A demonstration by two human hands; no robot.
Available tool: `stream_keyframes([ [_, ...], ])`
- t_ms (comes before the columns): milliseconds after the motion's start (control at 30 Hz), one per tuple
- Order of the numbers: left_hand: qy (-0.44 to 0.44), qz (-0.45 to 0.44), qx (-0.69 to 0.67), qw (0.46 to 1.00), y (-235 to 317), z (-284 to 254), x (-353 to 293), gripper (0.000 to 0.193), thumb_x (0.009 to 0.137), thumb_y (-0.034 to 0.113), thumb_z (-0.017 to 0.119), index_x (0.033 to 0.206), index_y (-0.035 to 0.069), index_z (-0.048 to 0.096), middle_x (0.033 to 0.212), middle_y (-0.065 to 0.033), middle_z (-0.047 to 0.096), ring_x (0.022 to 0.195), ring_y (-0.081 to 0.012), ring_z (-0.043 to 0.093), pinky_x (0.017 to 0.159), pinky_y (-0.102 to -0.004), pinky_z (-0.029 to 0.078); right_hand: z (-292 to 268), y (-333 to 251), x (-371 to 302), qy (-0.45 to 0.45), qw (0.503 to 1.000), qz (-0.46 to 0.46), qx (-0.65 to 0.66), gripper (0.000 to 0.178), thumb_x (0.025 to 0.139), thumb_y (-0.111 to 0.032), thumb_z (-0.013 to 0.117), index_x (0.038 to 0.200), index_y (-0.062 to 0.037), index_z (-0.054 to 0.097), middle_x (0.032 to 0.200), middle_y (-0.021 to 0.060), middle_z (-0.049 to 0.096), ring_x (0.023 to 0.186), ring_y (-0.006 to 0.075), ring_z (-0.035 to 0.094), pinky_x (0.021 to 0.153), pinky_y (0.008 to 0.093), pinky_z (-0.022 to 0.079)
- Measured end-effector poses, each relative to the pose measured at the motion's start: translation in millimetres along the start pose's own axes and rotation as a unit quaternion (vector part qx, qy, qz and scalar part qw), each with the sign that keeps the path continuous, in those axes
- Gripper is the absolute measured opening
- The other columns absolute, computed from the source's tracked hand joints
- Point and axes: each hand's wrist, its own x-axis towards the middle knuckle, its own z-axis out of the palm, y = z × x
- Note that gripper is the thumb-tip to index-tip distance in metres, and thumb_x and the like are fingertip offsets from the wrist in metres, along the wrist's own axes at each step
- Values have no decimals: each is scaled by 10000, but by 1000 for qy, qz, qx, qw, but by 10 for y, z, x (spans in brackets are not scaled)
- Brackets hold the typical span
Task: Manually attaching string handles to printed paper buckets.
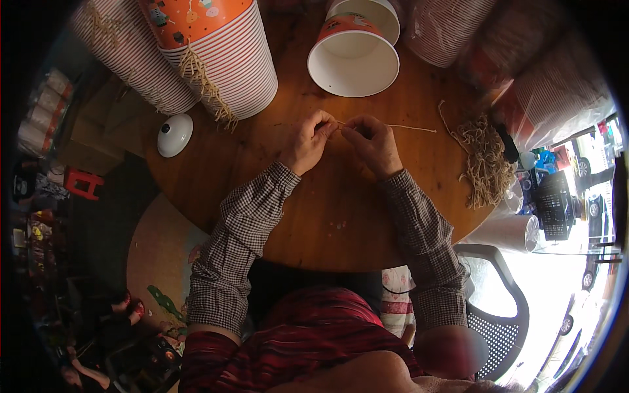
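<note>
Over the middle of the round wooden table, my left hand [309, 139] and my right hand [372, 144] meet almost fingertip to fingertip. Both pinch a thin tan string [413, 127], whose loose end sticks out to the right past my right hand. What lies right between the fingertips is too small to make out. Beyond my hands, a white paper bucket [354, 64] with an orange printed outside lies on its side, mouth toward me. To the right, a heap of tan strings [488, 160] lies at the table's edge.
Tall nested stacks of paper buckets [229, 65] with knotted strings along them stand at the back left. A white lid [175, 135] with a dark knob lies beside them. Plastic-wrapped bucket stacks [550, 98] fill the back right. A grey chair [501, 308] stands at right.
</note>
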Motion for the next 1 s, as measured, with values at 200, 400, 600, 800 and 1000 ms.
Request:
stream_keyframes([
  [200,49,-30,-115,992,62,15,13,287,982,264,481,920,3,583,774,-56,625,695,-132,588,654,-259,471,0,-101,-38,3,1000,-12,27,112,818,-103,684,858,-13,630,687,-42,556,621,30,470,564,204,410],
  [400,22,-155,-105,982,-3,-39,-18,425,960,389,498,864,-5,626,755,-67,637,681,-128,589,642,-252,463,3,-86,-32,-13,1000,-10,9,109,821,-103,683,871,-20,635,691,-48,553,622,25,465,565,198,407],
  [600,-32,-85,24,996,131,-72,3,338,953,314,534,878,-8,605,749,-72,639,697,-128,599,621,-265,463,15,-40,-24,-5,1000,-26,-14,135,803,-120,695,877,-22,639,675,-34,557,614,33,468,565,211,414],
  [800,-16,-75,11,997,61,-36,-3,237,944,240,553,930,5,589,784,-75,636,739,-134,606,648,-277,477,10,6,-13,1,999,-39,-29,135,791,-111,693,871,-20,636,653,-29,540,602,39,456,559,216,411],
  [1000,-14,-20,-12,1000,-76,10,6,120,917,125,573,937,7,587,817,-78,642,744,-138,613,650,-275,480,11,-13,-14,17,999,-30,-32,141,796,-115,691,873,-13,632,654,-29,542,605,44,458,559,218,412],
])
